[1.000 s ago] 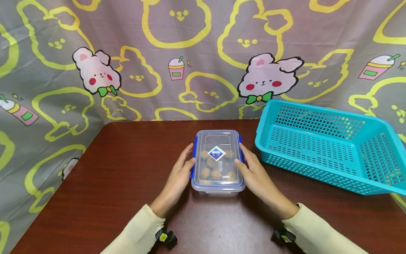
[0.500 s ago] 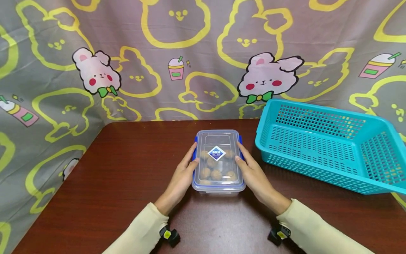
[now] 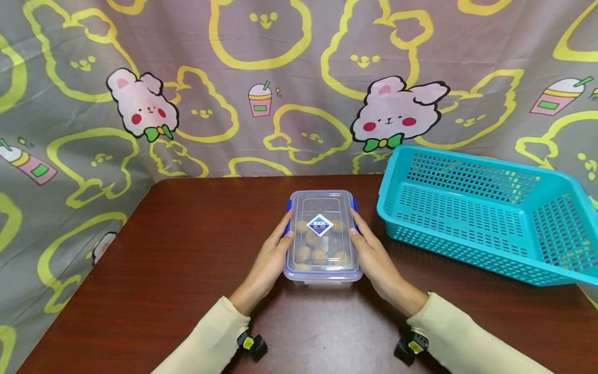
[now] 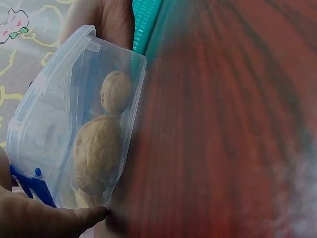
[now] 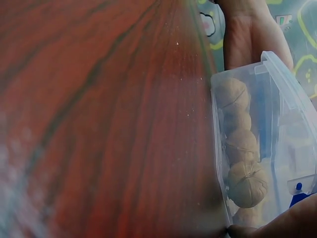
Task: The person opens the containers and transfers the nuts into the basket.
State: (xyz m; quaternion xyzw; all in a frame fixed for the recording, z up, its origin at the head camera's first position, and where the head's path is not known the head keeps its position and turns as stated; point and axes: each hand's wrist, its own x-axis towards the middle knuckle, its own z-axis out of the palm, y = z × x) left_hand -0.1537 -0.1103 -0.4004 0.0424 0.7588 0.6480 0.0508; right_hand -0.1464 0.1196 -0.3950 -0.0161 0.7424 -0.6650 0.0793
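A clear plastic food container (image 3: pixel 322 202) with blue side clips sits on the table, its lid on and marked with a diamond-shaped label. Several walnuts (image 4: pixel 99 148) show through its wall in the left wrist view. My left hand (image 3: pixel 263 265) holds the container's left side, thumb on the lid's edge and fingers along the clip. On the opposite side my right hand (image 3: pixel 380 265) grips it the same way. In the right wrist view, walnuts (image 5: pixel 247 183) lie in a row against the near wall. Parts of both hands' fingers are hidden behind the container.
To the right stands a turquoise perforated basket (image 3: pixel 458 254), with nothing seen in it. The dark red-brown wooden table (image 3: pixel 187 244) runs back to a grey curtain (image 3: pixel 299 93) printed with cartoon rabbits. A strapped camera (image 3: pixel 252 345) hangs at the left wrist.
Both hands have moved inward against the container, and the left thumb has come over the lid's edge. The container has stayed nearly in place. The basket has not moved.
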